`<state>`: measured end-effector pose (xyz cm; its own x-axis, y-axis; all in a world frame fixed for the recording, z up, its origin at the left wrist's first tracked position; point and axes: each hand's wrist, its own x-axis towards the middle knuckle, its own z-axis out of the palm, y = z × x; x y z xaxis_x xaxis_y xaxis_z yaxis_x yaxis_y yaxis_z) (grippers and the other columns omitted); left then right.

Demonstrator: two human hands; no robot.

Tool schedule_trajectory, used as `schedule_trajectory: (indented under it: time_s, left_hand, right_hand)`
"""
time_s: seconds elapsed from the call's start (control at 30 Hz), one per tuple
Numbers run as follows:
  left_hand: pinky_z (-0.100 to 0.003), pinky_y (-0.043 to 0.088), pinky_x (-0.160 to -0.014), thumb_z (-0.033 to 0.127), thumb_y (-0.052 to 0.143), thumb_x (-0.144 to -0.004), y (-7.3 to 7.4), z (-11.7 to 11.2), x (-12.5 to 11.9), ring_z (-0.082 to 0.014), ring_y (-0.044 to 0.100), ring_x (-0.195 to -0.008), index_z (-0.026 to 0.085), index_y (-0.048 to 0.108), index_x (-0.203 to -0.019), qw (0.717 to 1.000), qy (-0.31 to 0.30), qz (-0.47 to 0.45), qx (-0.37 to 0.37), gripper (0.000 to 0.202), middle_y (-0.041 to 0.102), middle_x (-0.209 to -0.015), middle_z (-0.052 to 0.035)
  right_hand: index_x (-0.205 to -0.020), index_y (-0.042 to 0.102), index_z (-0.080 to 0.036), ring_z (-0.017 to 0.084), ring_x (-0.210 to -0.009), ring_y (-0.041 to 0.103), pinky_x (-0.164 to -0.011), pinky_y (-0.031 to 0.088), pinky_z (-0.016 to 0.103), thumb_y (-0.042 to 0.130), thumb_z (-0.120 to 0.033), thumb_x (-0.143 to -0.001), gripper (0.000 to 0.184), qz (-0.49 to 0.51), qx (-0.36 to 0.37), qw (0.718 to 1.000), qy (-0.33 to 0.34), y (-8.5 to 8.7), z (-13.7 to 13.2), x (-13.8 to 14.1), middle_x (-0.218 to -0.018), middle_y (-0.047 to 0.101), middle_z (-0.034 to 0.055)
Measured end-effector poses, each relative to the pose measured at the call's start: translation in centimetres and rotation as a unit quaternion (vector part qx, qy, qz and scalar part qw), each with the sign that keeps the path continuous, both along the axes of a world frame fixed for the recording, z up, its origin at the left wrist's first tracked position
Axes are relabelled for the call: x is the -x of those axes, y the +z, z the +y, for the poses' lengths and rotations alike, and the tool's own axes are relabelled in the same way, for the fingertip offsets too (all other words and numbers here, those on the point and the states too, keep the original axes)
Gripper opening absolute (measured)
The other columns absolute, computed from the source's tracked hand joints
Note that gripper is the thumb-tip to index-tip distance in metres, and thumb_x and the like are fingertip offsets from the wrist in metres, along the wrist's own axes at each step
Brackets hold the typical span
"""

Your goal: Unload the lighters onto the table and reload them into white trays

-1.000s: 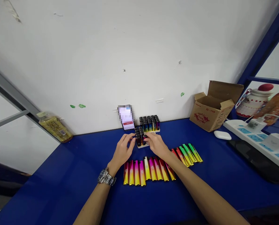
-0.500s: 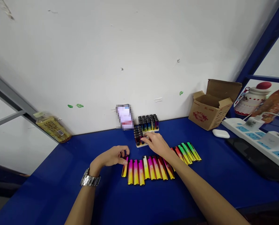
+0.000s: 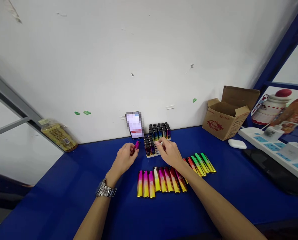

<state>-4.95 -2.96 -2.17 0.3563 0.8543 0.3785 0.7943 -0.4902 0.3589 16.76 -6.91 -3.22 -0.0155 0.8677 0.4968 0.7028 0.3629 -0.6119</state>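
Observation:
My left hand (image 3: 124, 159), with a metal watch on its wrist, is closed around a pink lighter (image 3: 136, 145). It is raised above the blue table, left of a white tray (image 3: 152, 155). Lighters with black tops stand upright in the tray's front left part. My right hand (image 3: 172, 154) is at the tray's right part, its fingers curled together beside a small white piece. What they hold, if anything, I cannot make out. Nearer me lies a row of shiny pink, white and red lighters (image 3: 151, 185) with gold lower ends. My right forearm partly hides the row.
Green-and-gold lighters (image 3: 201, 163) lie right of my forearm. Behind the tray stand more upright lighters (image 3: 160, 133). A phone (image 3: 134, 125) leans on the wall. Left is a bottle (image 3: 59, 136); right are an open carton (image 3: 220, 121), a white case (image 3: 237, 144) and a power strip (image 3: 269, 146).
My left hand has picked up the pink lighter from the row's left end and moved it up toward the tray. My right hand has stayed at the tray, shifting slightly.

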Motion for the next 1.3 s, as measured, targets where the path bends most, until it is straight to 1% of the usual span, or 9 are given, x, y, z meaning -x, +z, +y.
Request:
schedule_trajectory:
  time_s: [0.13, 0.27, 0.37, 0.5, 0.6, 0.7, 0.8, 1.0, 1.3]
  left_hand:
    - [-0.026, 0.048, -0.065, 0.032, 0.054, -0.088, 0.5, -1.4, -1.9, -0.0125, 0.056, -0.066, 0.017, 0.055, -0.097, 0.973, -0.034, -0.094, -0.206, 0.017, 0.058, -0.078, -0.0013]
    - [-0.023, 0.048, -0.062, 0.025, 0.054, -0.090, 0.5, -3.1, -3.8, -0.0104, 0.055, -0.065, 0.017, 0.053, -0.104, 0.951, -0.147, -0.091, -0.257, 0.015, 0.058, -0.077, -0.0009]
    - [-0.023, 0.049, -0.061, 0.023, 0.054, -0.091, 0.2, -3.7, -4.4, -0.0112, 0.056, -0.068, 0.017, 0.051, -0.110, 0.942, -0.185, -0.084, -0.266, 0.021, 0.059, -0.079, -0.0024]
    - [-0.025, 0.050, -0.065, 0.022, 0.050, -0.093, -0.2, -3.2, -4.0, -0.0123, 0.057, -0.071, 0.017, 0.052, -0.108, 0.950, -0.159, -0.098, -0.250, 0.017, 0.059, -0.082, -0.0036]
    - [-0.026, 0.048, -0.065, 0.019, 0.044, -0.094, -0.6, -2.5, -3.3, -0.0124, 0.057, -0.070, 0.016, 0.055, -0.099, 0.960, -0.129, -0.109, -0.225, 0.013, 0.059, -0.080, -0.0030]
    - [-0.026, 0.047, -0.065, 0.021, 0.041, -0.095, -1.3, -1.7, -2.6, -0.0127, 0.056, -0.069, 0.017, 0.056, -0.093, 0.972, -0.096, -0.109, -0.185, 0.016, 0.058, -0.078, -0.0024]
    - [-0.027, 0.045, -0.066, 0.025, 0.038, -0.096, -2.0, -1.0, -2.1, -0.0138, 0.056, -0.069, 0.018, 0.056, -0.086, 0.984, -0.075, -0.096, -0.128, 0.022, 0.058, -0.075, -0.0021]
    - [-0.030, 0.045, -0.069, 0.032, 0.034, -0.098, -3.1, -0.2, -1.9, -0.0163, 0.058, -0.071, 0.019, 0.056, -0.080, 0.996, -0.066, -0.043, -0.034, 0.032, 0.058, -0.075, -0.0024]
    - [-0.031, 0.045, -0.066, 0.035, 0.030, -0.098, -3.1, 0.0, -1.9, -0.0169, 0.057, -0.070, 0.019, 0.056, -0.079, 0.997, -0.071, -0.008, -0.016, 0.036, 0.058, -0.074, -0.0028]
  right_hand:
    - [-0.077, 0.056, -0.018, 0.016, -0.062, 0.056, -0.059, 0.037, 0.027, 0.037, -0.035, -0.096, 0.031, 0.016, -0.074, 0.996, 0.048, 0.3, -0.6, 0.9, -0.068, 0.061, 0.0042]
    - [-0.084, 0.057, -0.018, 0.018, -0.069, 0.056, -0.063, 0.041, 0.029, 0.042, -0.036, -0.095, 0.026, 0.048, -0.074, 0.992, 0.091, 0.6, -1.2, 1.9, -0.077, 0.062, 0.0059]
    - [-0.087, 0.058, -0.019, 0.018, -0.074, 0.057, -0.068, 0.044, 0.030, 0.040, -0.034, -0.096, 0.025, 0.102, -0.077, 0.985, 0.114, 0.8, -1.4, 2.2, -0.082, 0.062, 0.0061]
    - [-0.091, 0.057, -0.020, 0.018, -0.083, 0.060, -0.075, 0.046, 0.031, 0.038, -0.036, -0.096, 0.025, 0.227, -0.070, 0.970, 0.061, 0.7, -1.0, 1.8, -0.089, 0.064, 0.0061]
    - [-0.084, 0.052, -0.021, 0.017, -0.069, 0.060, -0.069, 0.047, 0.030, 0.041, -0.042, -0.094, 0.026, 0.339, -0.024, 0.940, 0.033, 0.2, -0.2, 1.1, -0.073, 0.063, 0.0020]
    - [-0.075, 0.046, -0.023, 0.012, -0.043, 0.042, -0.046, 0.037, 0.025, 0.049, -0.045, -0.088, 0.026, 0.467, 0.034, 0.883, 0.036, -0.3, 0.7, 0.5, -0.049, 0.046, -0.0068]
    - [-0.065, 0.046, -0.022, 0.008, -0.035, 0.025, -0.037, 0.022, 0.022, 0.045, -0.051, -0.087, 0.037, 0.545, 0.112, 0.829, 0.052, -0.5, 1.2, 0.0, -0.039, 0.032, -0.0089]
    - [-0.045, 0.036, -0.023, 0.007, -0.029, 0.016, -0.032, 0.013, 0.021, 0.038, -0.047, -0.088, 0.049, 0.571, 0.230, 0.788, 0.000, 0.1, 1.4, -0.1, -0.031, 0.023, -0.0070]
    - [-0.046, 0.028, -0.024, 0.007, -0.028, 0.014, -0.030, 0.012, 0.019, 0.031, -0.038, -0.087, 0.044, 0.594, 0.240, 0.768, 0.000, 1.1, 0.9, 0.5, -0.032, 0.021, -0.0072]
